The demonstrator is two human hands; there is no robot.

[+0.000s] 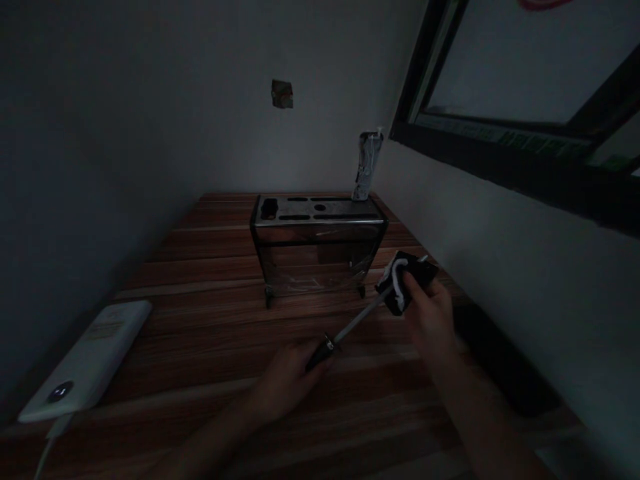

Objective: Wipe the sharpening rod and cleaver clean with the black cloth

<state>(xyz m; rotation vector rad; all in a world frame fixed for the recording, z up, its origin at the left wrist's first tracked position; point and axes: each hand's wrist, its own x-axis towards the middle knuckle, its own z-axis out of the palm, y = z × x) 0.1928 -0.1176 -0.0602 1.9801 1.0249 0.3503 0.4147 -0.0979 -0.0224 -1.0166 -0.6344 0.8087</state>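
My left hand (293,379) is wrapped round the black handle of a honing steel (361,323). The steel's grey rod slants up to the right, and its tip shows past a black cloth. That black cloth (393,297), with a white stripe or edge on it, is folded round the rod near the tip. Pinching the cloth, my right hand (431,308) covers part of the rod. Beyond both hands a knife block (320,215) with a slotted metal top and clear sides stands upright on the wooden table (220,333).
At the left lies a white power strip or power bank (103,343) with a cable. A dark flat object (505,360) lies by the right wall. Behind the block, a worn pale strip (368,167) leans upright. A dark window frame (500,163) juts in at upper right.
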